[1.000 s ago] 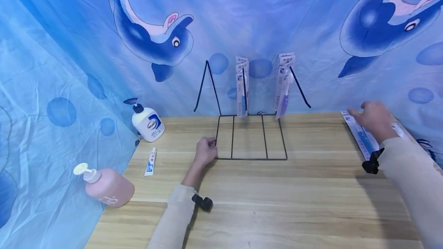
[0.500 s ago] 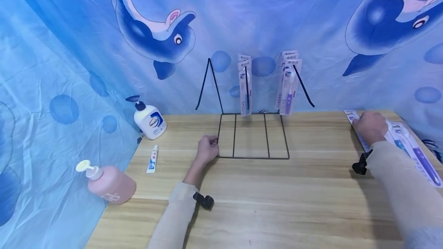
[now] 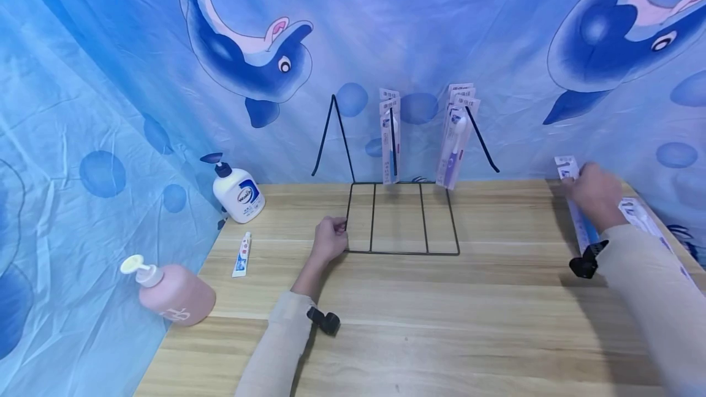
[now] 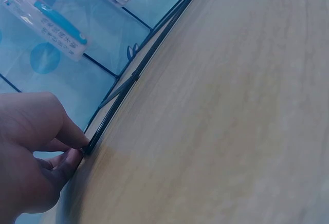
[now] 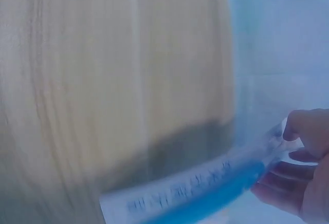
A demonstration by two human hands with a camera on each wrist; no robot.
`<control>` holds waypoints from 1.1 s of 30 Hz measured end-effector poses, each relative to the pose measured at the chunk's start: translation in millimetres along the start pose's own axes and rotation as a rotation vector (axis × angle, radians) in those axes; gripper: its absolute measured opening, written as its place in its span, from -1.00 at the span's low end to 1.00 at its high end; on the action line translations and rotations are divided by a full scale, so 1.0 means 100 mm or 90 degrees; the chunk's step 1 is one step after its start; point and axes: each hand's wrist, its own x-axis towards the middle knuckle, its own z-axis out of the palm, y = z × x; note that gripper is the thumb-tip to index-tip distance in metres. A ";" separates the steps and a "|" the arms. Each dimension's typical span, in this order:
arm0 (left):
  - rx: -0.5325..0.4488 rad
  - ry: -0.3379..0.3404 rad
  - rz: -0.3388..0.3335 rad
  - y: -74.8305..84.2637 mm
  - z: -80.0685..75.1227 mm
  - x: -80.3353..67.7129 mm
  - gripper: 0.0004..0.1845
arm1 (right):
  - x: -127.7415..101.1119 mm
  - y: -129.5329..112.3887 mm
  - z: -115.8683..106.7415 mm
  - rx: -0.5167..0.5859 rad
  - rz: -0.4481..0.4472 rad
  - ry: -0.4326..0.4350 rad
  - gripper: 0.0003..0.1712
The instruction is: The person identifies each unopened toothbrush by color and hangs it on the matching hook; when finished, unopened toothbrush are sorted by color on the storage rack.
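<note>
A black wire rack (image 3: 401,219) stands on the wooden table (image 3: 419,317) against the backdrop, with packaged toothbrushes (image 3: 389,139) hanging on its pegs. My left hand (image 3: 329,239) pinches the rack's front left corner (image 4: 92,144). My right hand (image 3: 594,193) at the far right grips a blue packaged toothbrush (image 5: 205,193) and holds it just off the table; its card top (image 3: 568,167) sticks out past my fingers. Another toothbrush pack (image 3: 642,216) lies flat behind that hand.
A white pump bottle (image 3: 238,193) stands at the back left. A small toothpaste tube (image 3: 241,255) lies near it. A pink pump bottle (image 3: 171,291) lies on its side at the left edge. Blue dolphin cloth (image 3: 165,78) hangs behind and to the left.
My right hand came down on the toothbrush pack at the far right, took hold of it and has now lifted it off the table. My left hand stayed on the rack corner.
</note>
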 end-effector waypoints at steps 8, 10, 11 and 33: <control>-0.016 -0.009 -0.018 0.01 0.00 0.01 -0.55 | -0.20 -0.29 -0.30 0.042 -0.077 0.145 -0.48; -0.013 -0.009 -0.012 0.01 -0.01 0.01 -0.55 | -0.29 -0.40 -0.39 0.054 -0.098 0.183 -0.50; -0.013 -0.008 -0.012 0.00 -0.01 0.01 -0.55 | -0.34 -0.47 -0.44 0.062 -0.114 0.208 -0.52; -0.012 -0.015 -0.006 0.00 0.00 0.01 -0.54 | -1.90 -2.19 -0.78 0.153 -0.536 0.471 -0.69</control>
